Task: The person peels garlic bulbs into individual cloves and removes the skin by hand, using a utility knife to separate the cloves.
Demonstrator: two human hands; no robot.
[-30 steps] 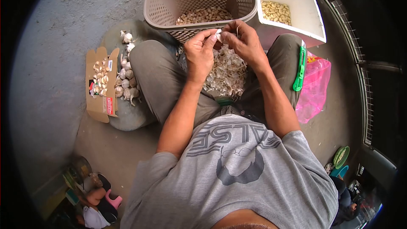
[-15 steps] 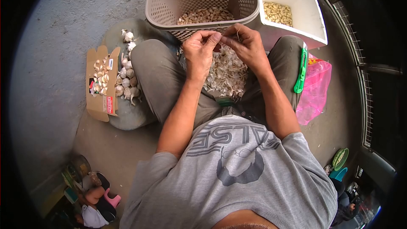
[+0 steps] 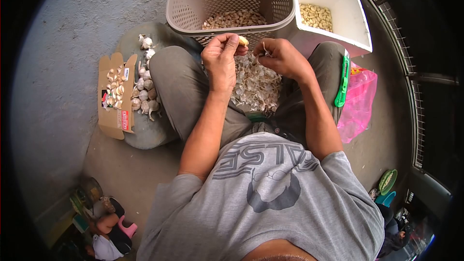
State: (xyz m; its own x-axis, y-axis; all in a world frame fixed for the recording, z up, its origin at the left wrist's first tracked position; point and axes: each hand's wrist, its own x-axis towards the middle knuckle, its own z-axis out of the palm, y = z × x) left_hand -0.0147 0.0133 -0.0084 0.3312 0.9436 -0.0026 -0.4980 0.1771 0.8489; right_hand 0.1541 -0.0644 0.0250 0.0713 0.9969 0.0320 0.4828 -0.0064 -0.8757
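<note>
My left hand (image 3: 221, 60) pinches a pale yellow, peeled garlic clove (image 3: 243, 41) between thumb and fingers, just in front of the basket. Beside it, a short gap away, my right hand (image 3: 282, 58) is closed with its fingers curled. A thin pale sliver shows at its fingertips, too small to name. Below both hands, a heap of papery garlic skins (image 3: 256, 84) lies between my legs.
A perforated basket (image 3: 181, 17) holds unpeeled cloves; a white box (image 3: 340, 0) holds peeled ones. Garlic bulbs (image 3: 145, 87) and a cardboard piece (image 3: 111, 124) with cloves lie left. A green box cutter (image 3: 342, 82) rests on my right leg, near a pink bag (image 3: 360, 101).
My hands have moved apart: the right went a little right and down, while the left stayed nearly in place. The peeled clove now shows in my left fingers.
</note>
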